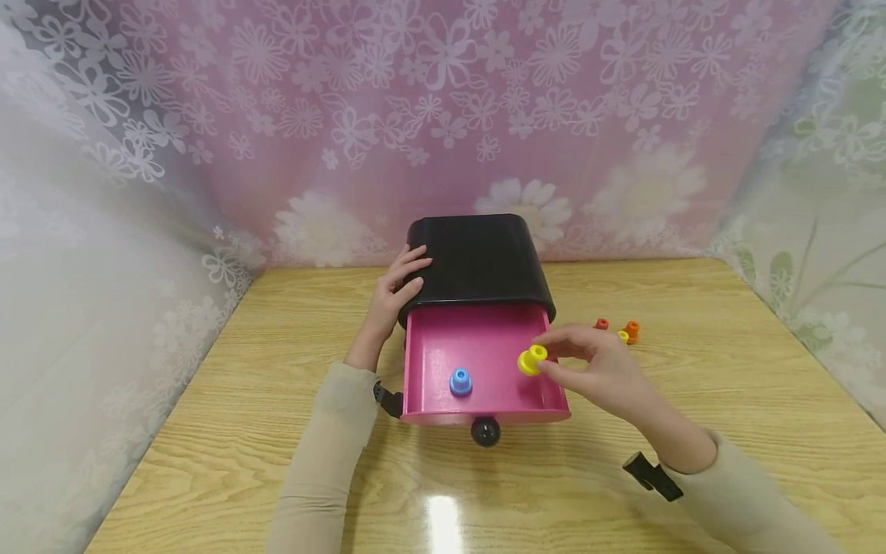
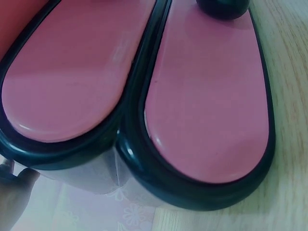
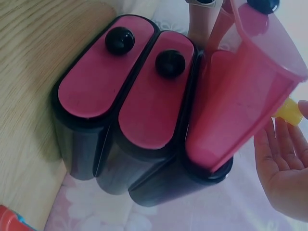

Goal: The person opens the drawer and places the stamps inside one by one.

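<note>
My left hand [image 1: 391, 296] rests on the left edge of a black drawer cabinet [image 1: 477, 258], fingers laid over its top. The pink top drawer [image 1: 443, 338] is pulled out. Inside it, near the front, a small blue stepped peg [image 1: 461, 382] with a hollow top stands upright. Above the drawer's right side, my right hand [image 1: 609, 369] pinches a similar yellow peg [image 1: 532, 359] between thumb and fingers. The right wrist view also catches that yellow peg [image 3: 288, 111] beside the drawer's outer wall. In the left wrist view, only part of the left hand [image 2: 15, 197] shows.
On the table right of the cabinet lie more pegs: a red one [image 1: 601, 324], an orange one [image 1: 632, 331] and a yellow one [image 1: 624, 337]. A round black knob [image 1: 485, 432] juts from the drawer front. Two lower drawers [image 3: 106, 72] are closed. Floral cloth [image 1: 443, 115] hangs behind.
</note>
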`<state>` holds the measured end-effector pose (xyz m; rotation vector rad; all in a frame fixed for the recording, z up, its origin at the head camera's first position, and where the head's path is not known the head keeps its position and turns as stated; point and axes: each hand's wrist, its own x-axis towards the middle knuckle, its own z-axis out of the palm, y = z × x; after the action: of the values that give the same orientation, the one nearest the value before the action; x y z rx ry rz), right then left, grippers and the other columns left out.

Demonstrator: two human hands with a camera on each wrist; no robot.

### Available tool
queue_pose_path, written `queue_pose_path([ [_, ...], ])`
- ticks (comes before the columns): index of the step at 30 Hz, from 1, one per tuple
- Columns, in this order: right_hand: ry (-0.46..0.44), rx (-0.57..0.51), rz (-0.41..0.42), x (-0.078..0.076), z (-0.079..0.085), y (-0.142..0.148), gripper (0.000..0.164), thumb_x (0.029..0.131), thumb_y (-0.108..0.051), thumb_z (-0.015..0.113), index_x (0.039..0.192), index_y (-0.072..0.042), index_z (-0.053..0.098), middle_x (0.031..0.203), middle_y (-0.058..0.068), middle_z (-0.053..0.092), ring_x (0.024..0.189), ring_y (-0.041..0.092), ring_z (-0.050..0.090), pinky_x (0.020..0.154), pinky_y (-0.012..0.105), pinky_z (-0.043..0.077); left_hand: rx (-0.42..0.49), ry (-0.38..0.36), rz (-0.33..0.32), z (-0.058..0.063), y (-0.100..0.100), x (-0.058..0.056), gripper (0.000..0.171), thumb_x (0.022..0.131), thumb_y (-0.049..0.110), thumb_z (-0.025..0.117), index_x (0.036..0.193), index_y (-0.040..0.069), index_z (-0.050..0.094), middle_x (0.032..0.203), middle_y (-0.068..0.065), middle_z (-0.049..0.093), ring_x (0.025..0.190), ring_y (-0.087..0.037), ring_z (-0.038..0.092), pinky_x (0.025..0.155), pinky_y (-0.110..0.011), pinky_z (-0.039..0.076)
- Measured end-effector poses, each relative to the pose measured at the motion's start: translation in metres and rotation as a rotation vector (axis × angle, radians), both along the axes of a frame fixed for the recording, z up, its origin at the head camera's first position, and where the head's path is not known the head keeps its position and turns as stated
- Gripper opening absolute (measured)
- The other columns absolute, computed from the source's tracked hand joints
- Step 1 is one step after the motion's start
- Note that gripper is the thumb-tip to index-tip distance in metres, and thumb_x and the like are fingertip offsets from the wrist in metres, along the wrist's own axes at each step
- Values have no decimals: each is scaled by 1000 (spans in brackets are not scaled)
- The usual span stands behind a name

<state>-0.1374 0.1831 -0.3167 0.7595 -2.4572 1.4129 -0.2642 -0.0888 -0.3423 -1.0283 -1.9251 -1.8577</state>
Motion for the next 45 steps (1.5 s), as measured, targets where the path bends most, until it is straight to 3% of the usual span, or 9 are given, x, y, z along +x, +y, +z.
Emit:
queue_pose_path([
  [7,26,1,45,-4,-4,-9,23,70,0,71,92,-2,65,85,0,62,78,11,61,73,26,49,-7,-6,-5,0,0,1,35,82,-7,43,115,-21,45,132,-31,31,131,-38,6,104,-44,9],
  [13,88,62,49,-5,-7,-13,22,70,-4,72,91,-5,66,84,-3,63,78,10,61,72,30,50,-2,-7,-6,1,0,0,35,82,-7,43,114,-21,45,132,-30,32,131,-38,6,105,-42,10],
  [19,160,127,36,-6,-10,-16,25,68,-2,74,91,-6,66,85,-4,64,76,10,60,67,29,51,9,-5,-21,-7,-2,-8,35,83,-7,44,116,-18,47,133,-27,33,131,-35,7,104,-42,9],
  [22,207,181,32,-6,-11,-18,25,66,-3,75,89,-8,67,83,-6,64,73,10,58,64,26,49,14,-9,-25,-15,-3,-16,36,86,4,48,117,-14,49,134,-22,35,132,-31,8,105,-41,9],
  [26,237,229,41,-7,-11,-20,23,67,-6,75,87,-11,66,81,-10,62,72,10,56,64,26,48,15,-4,-13,-22,-4,-23,50,86,29,54,117,-11,51,134,-18,37,133,-28,9,105,-40,10],
  [30,251,262,56,-8,-13,-21,20,68,-9,75,85,-12,65,79,-12,60,73,8,56,66,26,49,13,4,-12,-10,-3,-12,39,87,10,48,116,-17,48,133,-26,34,132,-35,7,104,-43,9],
  [33,266,283,51,-8,-14,-22,19,67,-10,75,83,-12,65,78,-12,60,72,7,55,65,25,49,4,3,-14,0,-1,-1,35,82,-9,42,114,-21,45,132,-31,31,130,-39,6,104,-45,8],
  [45,322,308,57,-8,-15,-23,22,65,-2,75,84,-10,67,77,-8,61,66,7,53,59,24,47,1,4,-9,0,-1,0,35,82,-7,43,114,-21,45,131,-31,32,130,-39,6,104,-43,9],
])
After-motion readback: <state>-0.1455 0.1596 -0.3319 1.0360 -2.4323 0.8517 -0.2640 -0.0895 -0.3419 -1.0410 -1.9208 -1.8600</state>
